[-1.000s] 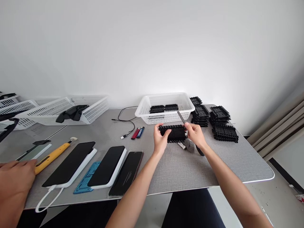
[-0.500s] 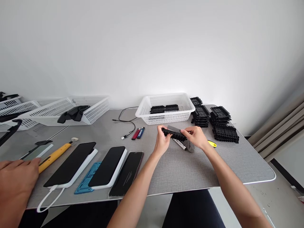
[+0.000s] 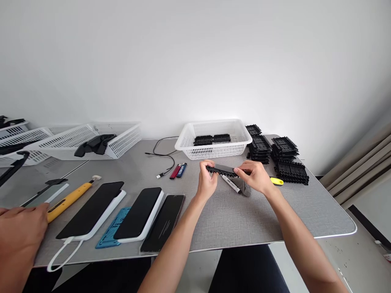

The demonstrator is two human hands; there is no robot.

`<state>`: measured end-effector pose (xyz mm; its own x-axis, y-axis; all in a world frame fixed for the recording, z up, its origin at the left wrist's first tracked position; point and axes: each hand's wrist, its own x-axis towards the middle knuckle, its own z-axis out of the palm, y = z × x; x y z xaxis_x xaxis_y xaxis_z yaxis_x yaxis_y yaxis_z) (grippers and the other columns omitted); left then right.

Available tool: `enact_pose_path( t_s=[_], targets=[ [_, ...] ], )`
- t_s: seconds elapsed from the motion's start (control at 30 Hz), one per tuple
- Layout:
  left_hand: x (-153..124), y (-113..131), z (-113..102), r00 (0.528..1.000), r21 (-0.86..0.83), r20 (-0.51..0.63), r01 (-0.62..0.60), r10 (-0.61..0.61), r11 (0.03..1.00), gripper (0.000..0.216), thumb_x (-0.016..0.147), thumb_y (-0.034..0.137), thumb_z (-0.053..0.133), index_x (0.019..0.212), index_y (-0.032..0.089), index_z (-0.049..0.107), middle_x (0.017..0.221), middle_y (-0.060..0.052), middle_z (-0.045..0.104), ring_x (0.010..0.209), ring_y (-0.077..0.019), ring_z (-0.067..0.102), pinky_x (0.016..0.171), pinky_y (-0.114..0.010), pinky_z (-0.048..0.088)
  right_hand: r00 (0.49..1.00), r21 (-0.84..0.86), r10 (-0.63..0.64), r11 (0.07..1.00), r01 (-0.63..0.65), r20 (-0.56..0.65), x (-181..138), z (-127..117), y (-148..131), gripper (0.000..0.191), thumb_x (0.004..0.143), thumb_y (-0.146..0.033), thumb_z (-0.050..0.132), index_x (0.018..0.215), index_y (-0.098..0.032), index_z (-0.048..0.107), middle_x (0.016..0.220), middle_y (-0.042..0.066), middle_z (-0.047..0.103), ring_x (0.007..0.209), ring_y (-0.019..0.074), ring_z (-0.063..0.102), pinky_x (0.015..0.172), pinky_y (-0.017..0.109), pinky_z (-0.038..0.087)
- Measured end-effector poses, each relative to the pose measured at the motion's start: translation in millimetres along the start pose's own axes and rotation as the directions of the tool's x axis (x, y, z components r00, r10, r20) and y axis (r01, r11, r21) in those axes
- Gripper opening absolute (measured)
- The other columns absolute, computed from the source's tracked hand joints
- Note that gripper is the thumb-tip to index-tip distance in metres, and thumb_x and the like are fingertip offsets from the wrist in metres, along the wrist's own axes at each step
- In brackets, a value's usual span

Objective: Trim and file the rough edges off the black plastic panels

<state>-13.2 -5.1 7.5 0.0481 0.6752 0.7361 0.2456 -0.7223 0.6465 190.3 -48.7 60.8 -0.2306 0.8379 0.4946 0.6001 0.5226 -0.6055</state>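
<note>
My left hand (image 3: 207, 181) is closed on the left end of a black plastic panel with toothed edges (image 3: 222, 171), holding it above the table. Along the panel's top lies a flat grey strip (image 3: 225, 167), whose material I cannot make out. The fingers of my right hand (image 3: 252, 175) pinch this strip at its right end. Below the hands a white marker pen (image 3: 231, 184) lies on the table beside a dark grey cloth-like lump (image 3: 245, 188). Right of my right hand is a yellow handle (image 3: 276, 181), partly hidden behind the wrist.
A white basket (image 3: 214, 153) holds several black panels. Stacks of similar panels (image 3: 291, 172) stand right of it. Two lighters (image 3: 178, 171), a black cable (image 3: 159, 154) and several phones (image 3: 139, 213) lie to the left. At far left another person's hand (image 3: 23, 230) rests by a yellow tool (image 3: 69, 201).
The black panel has tilted, so its toothed edge now shows more thinly. The grey strip lies flatter along it, and my right hand has shifted slightly right.
</note>
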Motion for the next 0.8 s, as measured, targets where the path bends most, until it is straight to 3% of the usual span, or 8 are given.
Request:
enact_pose_path(
  t_s=[0.27, 0.57, 0.8],
  targets=[
    [-0.5, 0.8, 3.4, 0.985, -0.002, -0.04, -0.171, 0.171, 0.985, 0.047, 0.071, -0.005, 0.049, 0.098, 0.026, 0.027, 0.092, 0.0, 0.045, 0.085, -0.013, 0.05, 0.078, -0.03, 0.043, 0.999, -0.03, -0.008, 1.0, 0.009, 0.05, -1.3, 3.7, -1.7, 0.031, 0.094, -0.038, 0.057, 0.077, -0.019, 0.075, 0.076, 0.004, 0.065, 0.065, 0.0136, 0.059, 0.064, 0.026, 0.039],
    [3.6, 0.7, -2.7, 0.982, 0.03, -0.108, -0.155, 0.158, 0.987, 0.053, 0.064, -0.006, 0.05, 0.099, 0.026, 0.027, 0.088, 0.001, 0.047, 0.081, -0.0134, 0.052, 0.075, -0.03, 0.043, 0.996, 0.015, -0.047, 0.999, 0.046, 0.082, 0.8, -6.0, 10.4, 0.035, 0.095, -0.041, 0.056, 0.079, -0.019, 0.076, 0.082, 0.007, 0.069, 0.069, 0.0161, 0.062, 0.066, 0.028, 0.043],
    [2.4, 3.1, -0.5, 0.979, 0.038, -0.043, -0.197, 0.198, 0.98, 0.053, 0.065, -0.007, 0.047, 0.1, 0.027, 0.025, 0.089, 0.001, 0.045, 0.081, -0.0126, 0.051, 0.073, -0.028, 0.042, 0.997, 0.079, -0.071, 0.995, 0.068, 0.034, 1.3, 0.2, 10.0, 0.031, 0.094, -0.04, 0.058, 0.081, -0.02, 0.076, 0.083, 0.006, 0.069, 0.071, 0.0162, 0.064, 0.066, 0.027, 0.043]
  ],
)
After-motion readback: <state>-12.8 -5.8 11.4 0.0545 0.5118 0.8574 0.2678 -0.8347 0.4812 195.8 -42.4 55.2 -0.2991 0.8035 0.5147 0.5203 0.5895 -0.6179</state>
